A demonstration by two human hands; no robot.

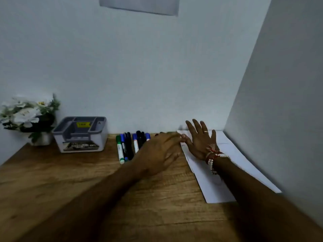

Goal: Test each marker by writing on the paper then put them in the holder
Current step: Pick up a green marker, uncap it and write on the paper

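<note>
- Right hand point(201, 142): lying flat on the white paper sheet point(208, 184), fingers spread and straight, gripping nothing. A ring and beaded wristbands are showing.
- Left hand point(157, 152): hovering, blurred, over the right end of the marker row. Its fingers are reaching loosely toward the right thumb, and I am seeing nothing in its hold.
- Step in hand, as I am judging it: choosing the first marker. I would be pinning the sheet under the right palm, pinching one barrel mid-length, and uncapping it before drawing a short stroke.
- Markers point(129, 147): lying side by side near the wall, between holder and paper. Their smooth cylindrical barrels are carrying green, blue and black caps; some are hiding behind the left hand.
- Desk organiser holder point(101, 138): standing left of the markers, well apart from the paper. It is a rounded white box with a grey compartmented top and a yellow label; no marker is showing inside.
- Desk point(70, 186): showing matt brown wood grain, with white flowers point(26, 114) sitting in the far left corner.
</note>
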